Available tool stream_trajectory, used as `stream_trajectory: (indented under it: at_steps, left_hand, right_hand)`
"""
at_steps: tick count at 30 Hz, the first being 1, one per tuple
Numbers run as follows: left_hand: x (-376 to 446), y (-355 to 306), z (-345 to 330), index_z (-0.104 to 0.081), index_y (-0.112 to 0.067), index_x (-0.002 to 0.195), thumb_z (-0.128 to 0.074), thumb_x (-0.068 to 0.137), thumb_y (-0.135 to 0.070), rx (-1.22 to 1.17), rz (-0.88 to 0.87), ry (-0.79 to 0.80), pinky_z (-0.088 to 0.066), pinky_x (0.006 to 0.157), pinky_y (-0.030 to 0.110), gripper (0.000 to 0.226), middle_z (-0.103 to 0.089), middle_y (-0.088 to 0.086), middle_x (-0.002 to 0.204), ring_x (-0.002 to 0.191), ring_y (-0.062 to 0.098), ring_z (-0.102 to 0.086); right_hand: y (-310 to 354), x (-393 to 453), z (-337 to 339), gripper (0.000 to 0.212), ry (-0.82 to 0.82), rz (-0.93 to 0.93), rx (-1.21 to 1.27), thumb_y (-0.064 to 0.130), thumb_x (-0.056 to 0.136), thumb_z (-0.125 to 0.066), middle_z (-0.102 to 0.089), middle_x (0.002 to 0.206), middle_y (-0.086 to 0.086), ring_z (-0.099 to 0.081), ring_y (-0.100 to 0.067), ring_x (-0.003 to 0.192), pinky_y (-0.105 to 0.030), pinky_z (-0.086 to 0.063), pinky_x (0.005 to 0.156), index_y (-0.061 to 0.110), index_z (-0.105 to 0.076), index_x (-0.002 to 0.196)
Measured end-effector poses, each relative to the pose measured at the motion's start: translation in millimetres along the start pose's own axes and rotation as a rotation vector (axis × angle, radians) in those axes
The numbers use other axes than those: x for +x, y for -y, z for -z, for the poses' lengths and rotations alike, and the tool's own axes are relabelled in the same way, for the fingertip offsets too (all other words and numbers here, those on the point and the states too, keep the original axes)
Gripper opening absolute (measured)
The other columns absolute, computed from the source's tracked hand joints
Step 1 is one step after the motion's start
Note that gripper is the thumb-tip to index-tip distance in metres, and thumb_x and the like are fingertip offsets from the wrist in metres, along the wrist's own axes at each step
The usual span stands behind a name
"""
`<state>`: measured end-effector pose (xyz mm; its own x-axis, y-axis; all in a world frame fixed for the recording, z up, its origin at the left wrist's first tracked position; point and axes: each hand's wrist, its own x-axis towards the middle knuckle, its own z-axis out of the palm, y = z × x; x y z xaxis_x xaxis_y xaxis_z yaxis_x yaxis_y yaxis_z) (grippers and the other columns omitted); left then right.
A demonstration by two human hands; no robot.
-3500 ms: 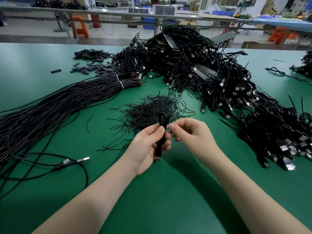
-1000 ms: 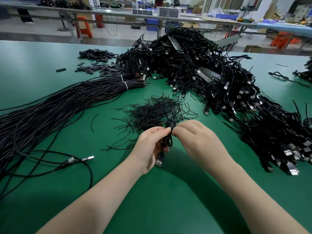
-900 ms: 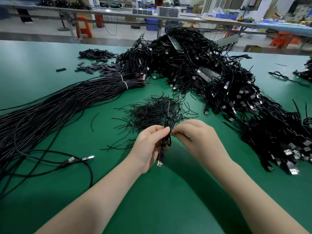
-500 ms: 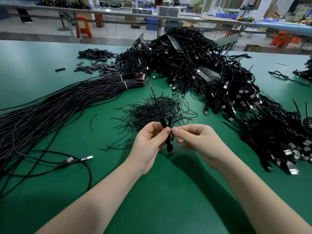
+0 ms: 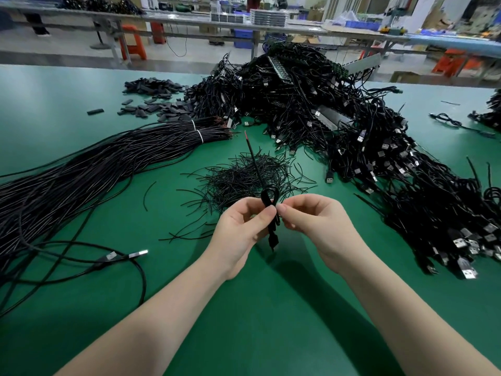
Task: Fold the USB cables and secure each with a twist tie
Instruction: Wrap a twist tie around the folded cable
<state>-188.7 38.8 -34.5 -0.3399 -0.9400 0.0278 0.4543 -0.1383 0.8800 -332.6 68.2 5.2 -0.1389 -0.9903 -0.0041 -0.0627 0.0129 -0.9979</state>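
A folded black USB cable (image 5: 272, 226) hangs upright between both hands above the green table (image 5: 257, 308). My left hand (image 5: 238, 234) pinches the bundle at its middle with thumb and fingers. My right hand (image 5: 314, 226) pinches it from the other side, fingertips meeting the left thumb. The cable's loop shows above the fingers, and its bare wire end sticks up and away toward the back. Just behind the hands lies a loose heap of black twist ties (image 5: 244, 180).
A long bundle of unfolded black cables (image 5: 95, 169) stretches across the left. One loose cable with a USB plug (image 5: 135, 253) lies at the near left. A big pile of folded cables (image 5: 339, 126) covers the back and right. Small black sleeves (image 5: 151, 101) lie far left.
The bundle has turned in my fingers. Its plug end, seen below the left hand a second ago, has swung round, and a bare wire end now sticks up behind the loop.
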Motion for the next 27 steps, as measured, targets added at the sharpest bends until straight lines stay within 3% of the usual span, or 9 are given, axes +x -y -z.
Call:
stream_trajectory:
  at_steps: [4,6,8,10,13,17,20,23,27]
  left_hand:
    - [-0.1,-3.7,0.1,-0.070,-0.018,0.079,-0.072,0.072,-0.028,0.024,0.073,-0.048,-0.045,0.064,0.024,0.013,-0.065,0.003,0.075,0.069,0.013,-0.058]
    - [0.6,-5.3,-0.9,-0.074,-0.019,0.077,-0.069,0.078,-0.028,0.071,0.083,-0.045,-0.045,0.060,0.021,0.010,-0.065,0.002,0.071,0.066,0.011,-0.058]
    - [1.8,-2.4,-3.2,-0.077,-0.019,0.073,-0.062,0.091,-0.017,0.121,0.053,-0.059,-0.047,0.058,0.018,0.023,-0.065,-0.001,0.067,0.062,0.008,-0.059]
    - [1.5,1.0,-5.0,-0.078,-0.019,0.074,-0.055,0.098,-0.014,0.185,0.026,-0.072,-0.048,0.066,0.021,0.033,-0.067,-0.001,0.071,0.068,0.009,-0.058]
    - [-0.3,2.8,-6.7,-0.076,-0.016,0.078,-0.054,0.100,-0.025,0.228,0.015,-0.056,-0.049,0.077,0.033,0.032,-0.067,0.004,0.080,0.079,0.014,-0.058]
    - [-2.3,-0.9,-8.0,-0.076,-0.016,0.083,-0.060,0.084,-0.045,0.200,0.017,-0.013,-0.050,0.078,0.031,0.032,-0.067,0.004,0.085,0.084,0.014,-0.059]
    - [-2.6,0.1,-8.6,-0.074,-0.016,0.090,-0.059,0.082,-0.040,0.210,0.016,0.004,-0.049,0.075,0.024,0.029,-0.071,-0.004,0.085,0.083,0.008,-0.061]
    - [-1.6,0.3,-5.4,-0.073,-0.013,0.093,-0.054,0.095,-0.027,0.185,0.037,-0.003,-0.051,0.072,0.024,0.024,-0.069,-0.001,0.081,0.080,0.010,-0.061]
    - [-1.5,-1.6,-3.3,-0.072,-0.009,0.098,-0.052,0.096,-0.021,0.119,0.052,0.027,-0.052,0.071,0.023,0.024,-0.068,0.005,0.085,0.081,0.011,-0.063]
  right_hand:
    - [-8.8,-0.5,-5.0,0.011,-0.152,0.442,-0.394,0.009,0.082,-0.075,-0.067,0.069,0.010,-0.059,-0.005,0.065,-0.017,-0.046,0.065,0.015,-0.071,0.074]
    - [-13.6,-0.5,-4.5,0.009,-0.220,0.806,-0.759,-0.003,0.078,-0.075,-0.068,0.077,-0.002,-0.063,-0.018,0.072,-0.027,-0.050,0.068,0.006,-0.072,0.078]
    - [-18.2,-0.7,-2.8,0.015,-0.225,1.026,-1.030,-0.014,0.072,-0.072,-0.066,0.078,-0.010,-0.061,-0.030,0.069,-0.034,-0.052,0.065,0.000,-0.070,0.078]
    - [-19.1,-1.5,-1.1,0.018,-0.227,1.055,-1.134,-0.016,0.068,-0.070,-0.064,0.077,-0.011,-0.058,-0.031,0.066,-0.035,-0.051,0.062,0.000,-0.068,0.076]
    - [-17.7,-2.5,0.4,0.018,-0.214,1.034,-1.154,-0.014,0.068,-0.070,-0.063,0.077,-0.010,-0.057,-0.030,0.066,-0.035,-0.051,0.060,0.001,-0.069,0.079]
    - [-14.8,-0.7,1.9,0.020,-0.182,0.968,-1.165,-0.013,0.067,-0.076,-0.063,0.078,-0.010,-0.059,-0.031,0.069,-0.035,-0.052,0.056,0.002,-0.068,0.078]
    - [-14.4,0.4,4.0,0.020,-0.161,0.962,-1.172,-0.011,0.067,-0.078,-0.063,0.078,-0.008,-0.059,-0.031,0.069,-0.034,-0.052,0.054,0.003,-0.068,0.079]
    - [-13.4,2.0,5.3,0.020,-0.138,0.949,-1.106,-0.008,0.069,-0.079,-0.064,0.079,-0.008,-0.061,-0.031,0.071,-0.035,-0.054,0.059,0.004,-0.072,0.083]
    - [-11.4,2.5,2.8,0.011,-0.129,0.795,-0.782,0.002,0.075,-0.079,-0.070,0.078,-0.001,-0.065,-0.020,0.074,-0.030,-0.052,0.069,0.011,-0.076,0.082]
